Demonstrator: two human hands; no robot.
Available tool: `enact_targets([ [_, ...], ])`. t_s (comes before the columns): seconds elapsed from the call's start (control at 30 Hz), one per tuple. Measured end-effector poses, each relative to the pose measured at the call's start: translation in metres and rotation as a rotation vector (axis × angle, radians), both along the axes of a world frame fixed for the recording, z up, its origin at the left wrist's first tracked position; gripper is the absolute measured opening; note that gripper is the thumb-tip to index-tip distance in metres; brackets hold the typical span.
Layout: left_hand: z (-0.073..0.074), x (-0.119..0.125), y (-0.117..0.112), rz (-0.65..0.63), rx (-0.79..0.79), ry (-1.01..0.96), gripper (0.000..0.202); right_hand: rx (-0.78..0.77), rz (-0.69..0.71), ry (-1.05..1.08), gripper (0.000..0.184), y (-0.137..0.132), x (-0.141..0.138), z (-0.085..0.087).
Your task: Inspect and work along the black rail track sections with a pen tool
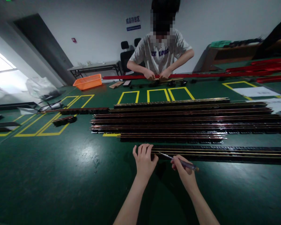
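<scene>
Our left hand [144, 161] lays its fingers side by side on the end of a long black rail [224, 153] near the front of the green table [61, 175]. Our right hand [186, 173] pinches a tool [181, 162] against it. Opposite, a co-worker's shirt [159, 53] partly reads "ZE…OUS", and the wall sign [133, 20] reads 成品存放区.
</scene>
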State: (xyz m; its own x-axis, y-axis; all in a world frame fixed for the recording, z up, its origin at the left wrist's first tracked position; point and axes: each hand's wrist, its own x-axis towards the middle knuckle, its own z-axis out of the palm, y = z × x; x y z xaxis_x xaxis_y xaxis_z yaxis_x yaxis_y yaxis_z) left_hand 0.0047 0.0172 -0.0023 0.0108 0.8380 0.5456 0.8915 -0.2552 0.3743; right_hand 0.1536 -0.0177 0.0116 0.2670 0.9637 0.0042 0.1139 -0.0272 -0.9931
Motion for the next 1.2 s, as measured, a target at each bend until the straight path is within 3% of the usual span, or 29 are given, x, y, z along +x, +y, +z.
enact_targets([
  [0.5, 0.004, -0.003, 0.000, -0.095, -0.055, 0.023, 0.028, -0.065, -0.205, 0.114, 0.043, -0.001, -0.002, -0.002],
  [0.83, -0.001, -0.005, 0.002, -0.126, -0.071, 0.004, 0.027, -0.037, -0.090, 0.109, 0.043, 0.001, 0.001, -0.001],
  [1.2, 0.010, -0.020, 0.005, -0.149, -0.184, -0.009, 0.027, -0.004, 0.016, 0.051, 0.042, 0.002, -0.003, 0.001],
])
